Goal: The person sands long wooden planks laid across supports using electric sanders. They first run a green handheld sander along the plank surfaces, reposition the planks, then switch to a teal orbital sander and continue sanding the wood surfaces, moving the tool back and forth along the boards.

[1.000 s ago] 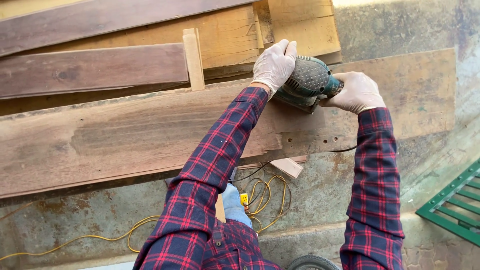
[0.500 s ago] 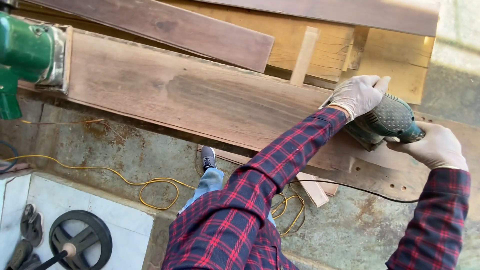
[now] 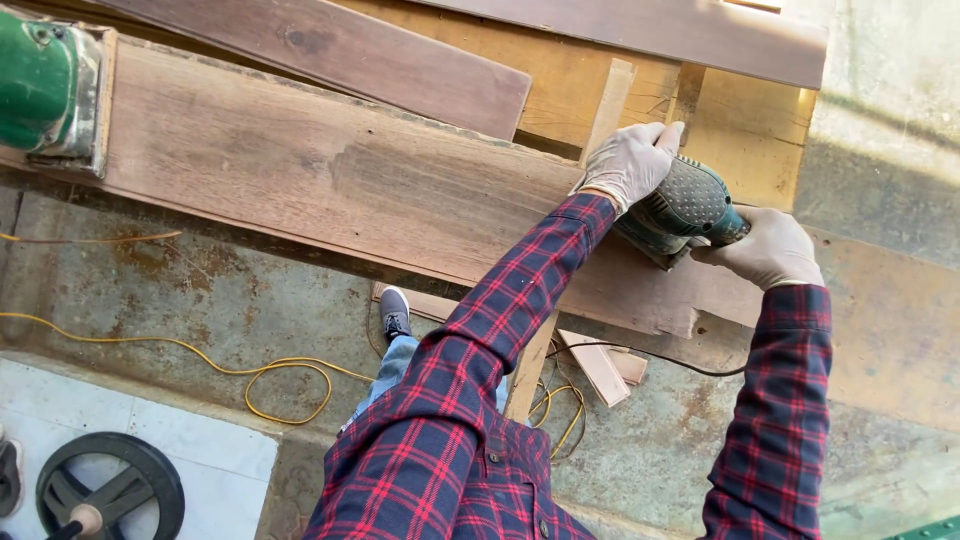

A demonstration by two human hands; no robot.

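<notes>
A green power sander (image 3: pixel 688 206) rests on a long weathered wooden plank (image 3: pixel 330 185). My left hand (image 3: pixel 632 162), in a pale glove, presses on the sander's top and front. My right hand (image 3: pixel 766 250), also gloved, grips the sander's rear handle. Both arms wear red and blue plaid sleeves. The sanding pad is hidden under the tool body.
A second green sander (image 3: pixel 45 90) sits on the plank's left end. Darker boards (image 3: pixel 330 55) lie stacked behind. A yellow cord (image 3: pixel 250 375), a black cable (image 3: pixel 660 355), wood offcuts (image 3: pixel 598 365) and a black wheel (image 3: pixel 105 490) lie on the concrete floor below. My shoe (image 3: pixel 394 312) shows.
The view swung left along the plank, bringing the second sander and the black wheel into sight. Both hands stay on the sander, which sits at about the same spot on the plank.
</notes>
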